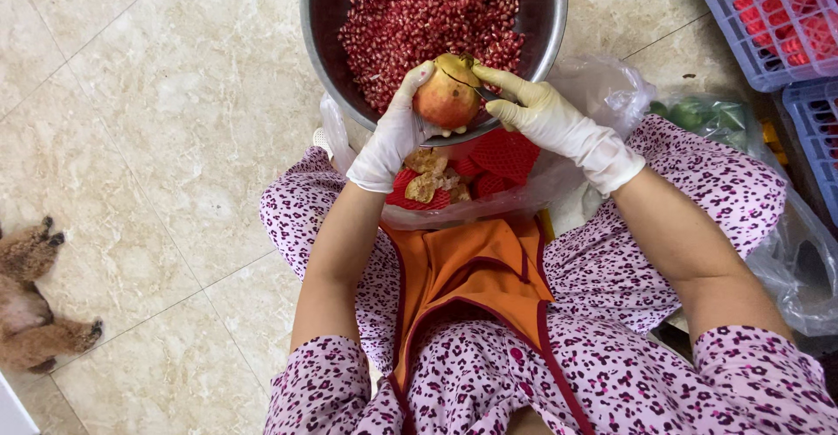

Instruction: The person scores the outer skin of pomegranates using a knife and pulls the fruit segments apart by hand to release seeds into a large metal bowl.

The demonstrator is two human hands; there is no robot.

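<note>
- Landmark: the steel bowl (323, 42), which sits on the tiled floor (157, 121) in front of the seated person.
- Pomegranate (447, 96): whole in outline, rind still on; held over the near rim of the bowl. A cut line shows around its crown end.
- Left hand (394, 134), white glove: fingers wrapped around the fruit from the near-left side of the bowl, clamped on it.
- Right hand (550, 119), yellowish glove: closed on a small knife (478, 86), blade set at the top of the fruit. Only part of the blade shows.
- Done so far, judged from the contents: the bowl holds a deep layer of loose red seeds (428, 7), so many fruits are already emptied.
- Waste: peel scraps (429, 178) and red mesh lie in a clear plastic bag (602, 86) just nearer the person than the bowl.
- Left to do, as judged: this fruit is only scored, not opened; no seeds out of it yet.
- Right of the bowl: purple crates (768, 34) with red contents, perhaps more fruit; cannot tell.
- Far left of the bowl: a brown furry animal (30, 304) on the floor.
</note>
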